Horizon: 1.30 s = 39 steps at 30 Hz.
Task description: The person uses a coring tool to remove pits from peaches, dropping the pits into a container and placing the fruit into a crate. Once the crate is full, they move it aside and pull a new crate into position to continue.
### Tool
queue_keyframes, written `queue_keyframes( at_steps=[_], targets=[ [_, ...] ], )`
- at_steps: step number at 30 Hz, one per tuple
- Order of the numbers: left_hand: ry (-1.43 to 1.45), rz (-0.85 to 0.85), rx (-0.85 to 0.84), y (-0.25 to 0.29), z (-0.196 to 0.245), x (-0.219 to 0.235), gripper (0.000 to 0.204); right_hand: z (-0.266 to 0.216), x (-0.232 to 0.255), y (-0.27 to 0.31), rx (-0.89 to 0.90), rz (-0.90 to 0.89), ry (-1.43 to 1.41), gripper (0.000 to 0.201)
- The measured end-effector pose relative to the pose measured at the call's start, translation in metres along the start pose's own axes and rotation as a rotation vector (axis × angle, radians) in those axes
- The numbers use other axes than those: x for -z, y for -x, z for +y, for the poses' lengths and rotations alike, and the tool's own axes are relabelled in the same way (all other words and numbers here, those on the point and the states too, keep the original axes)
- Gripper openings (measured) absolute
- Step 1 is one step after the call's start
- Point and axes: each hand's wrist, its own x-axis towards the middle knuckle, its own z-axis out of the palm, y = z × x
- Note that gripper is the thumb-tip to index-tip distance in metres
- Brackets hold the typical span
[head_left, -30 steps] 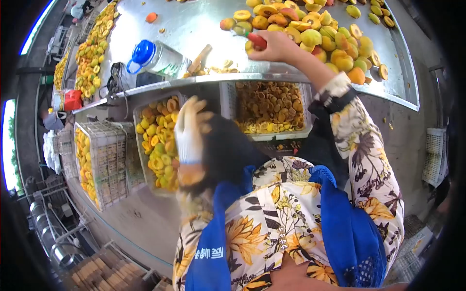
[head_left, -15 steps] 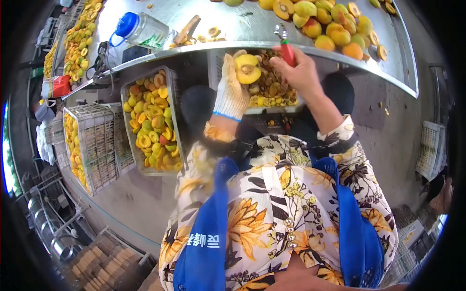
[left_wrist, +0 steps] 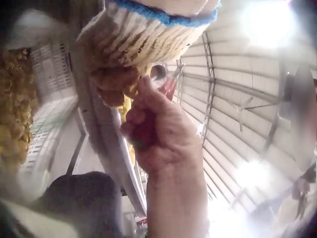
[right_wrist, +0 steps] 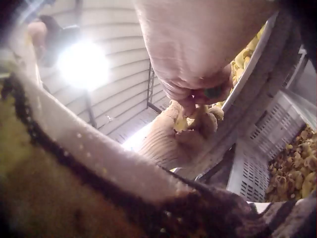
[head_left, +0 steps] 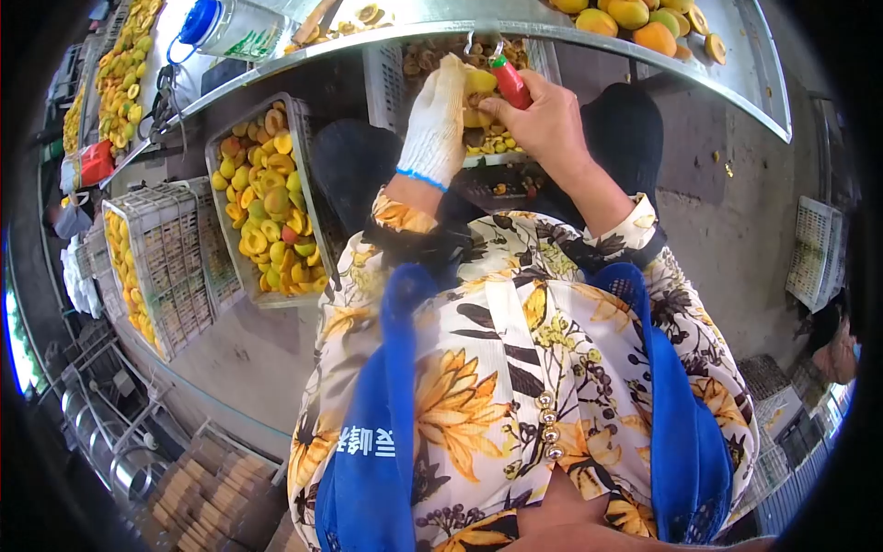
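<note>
In the head view my left hand (head_left: 434, 129), in a white knitted glove with a blue cuff edge, holds a yellow peach half (head_left: 478, 85). My bare right hand (head_left: 552, 127) grips the red handle of a corer (head_left: 511, 83) with a curved metal end, its fingertips right at the fruit. Both hands are together in front of the metal table's near edge, above a crate of brownish scraps (head_left: 425, 57). From the left wrist, the right hand (left_wrist: 166, 126) shows close below the glove (left_wrist: 143, 37). In the right wrist view the gloved fingers (right_wrist: 190, 141) partly cover the fruit.
The metal table (head_left: 432, 29) bears whole and cut peaches (head_left: 644, 20) at right and a blue-lidded bottle (head_left: 235, 29) at left. A crate of peach halves (head_left: 303, 198) stands on the floor at left, beside another filled crate (head_left: 170, 262). My knees are under the table edge.
My right hand has come back from the fruit pile with the corer and met the left. The gloved hand rose from the left-hand crate's side and now holds a peach half. The view tilted downward.
</note>
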Motion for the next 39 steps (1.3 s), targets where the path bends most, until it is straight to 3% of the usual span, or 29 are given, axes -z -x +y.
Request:
queue_keyframes(
  at_steps=[2, 6, 7, 10, 11, 14, 16, 19, 20, 22, 23, 24, 25, 26, 28, 29, 32, 33, 36, 39],
  targets=[
    [-0.025, 0.104, -0.054, -0.001, -0.01, -0.009, 0.047, -0.002, 0.003, 0.001, -0.057, -0.002, 0.033, 0.034],
    [-0.093, 0.032, -0.187, 0.002, -0.021, -0.015, 0.049, 0.016, 0.004, 0.0, -0.032, 0.04, 0.031, 0.036],
    [0.049, -0.008, -0.109, 0.007, -0.017, -0.015, 0.039, 0.021, 0.007, 0.0, -0.024, 0.04, 0.02, 0.037],
    [0.174, -0.091, -0.009, 0.011, -0.01, -0.018, 0.039, 0.029, 0.015, -0.004, -0.04, -0.028, -0.052, 0.038],
    [0.074, -0.183, -0.129, 0.008, -0.019, -0.012, 0.041, 0.032, 0.017, -0.005, -0.021, -0.053, -0.053, 0.038],
    [0.199, -0.151, 0.036, 0.009, -0.017, -0.019, 0.038, 0.032, 0.026, -0.007, -0.07, -0.182, -0.114, 0.037],
    [0.121, -0.112, 0.023, 0.008, -0.021, -0.02, 0.036, 0.045, 0.023, -0.011, -0.05, -0.204, -0.096, 0.036],
    [0.138, 0.065, 0.094, 0.006, -0.025, -0.027, 0.033, 0.043, 0.014, -0.004, 0.105, -0.085, -0.033, 0.026],
    [0.166, 0.145, 0.13, 0.005, -0.025, -0.029, 0.033, 0.042, 0.009, -0.002, 0.254, -0.08, 0.063, 0.023],
    [0.305, 0.118, 0.204, -0.01, -0.038, -0.014, 0.031, 0.035, -0.004, 0.001, 0.548, -0.067, 0.253, 0.022],
    [0.392, 0.097, 0.205, -0.02, -0.043, -0.008, 0.03, 0.027, -0.007, 0.007, 0.537, -0.29, 0.354, 0.023],
    [0.478, 0.072, 0.205, -0.023, -0.04, -0.009, 0.029, 0.027, -0.01, 0.009, 0.644, -0.282, 0.316, 0.025],
    [0.592, -0.118, 0.129, -0.022, -0.032, -0.005, 0.026, 0.024, -0.007, 0.009, 0.591, -0.262, 0.243, 0.026],
    [0.575, -0.03, 0.128, -0.022, -0.028, -0.004, 0.025, 0.023, -0.007, 0.009, 0.542, -0.245, 0.168, 0.028],
    [0.546, 0.16, 0.127, -0.015, -0.022, 0.001, 0.023, 0.017, -0.008, 0.01, 0.155, -0.022, -0.045, 0.024],
    [0.555, 0.075, 0.102, -0.015, -0.021, 0.003, 0.024, 0.024, -0.007, 0.003, 0.018, 0.061, -0.057, 0.038],
    [0.518, 0.017, 0.151, -0.016, -0.02, 0.009, 0.028, 0.04, -0.001, -0.005, -0.12, 0.06, 0.003, 0.046],
    [0.52, 0.05, 0.146, -0.015, -0.021, 0.007, 0.031, 0.03, 0.008, -0.002, -0.161, -0.041, 0.013, 0.05],
    [0.491, 0.046, 0.129, -0.019, -0.026, 0.01, 0.031, 0.028, 0.002, 0.013, -0.085, -0.201, -0.095, 0.048],
    [0.376, 0.115, 0.01, -0.015, -0.025, 0.003, 0.04, 0.024, 0.001, 0.016, -0.074, -0.315, 0.077, 0.039]
  ],
)
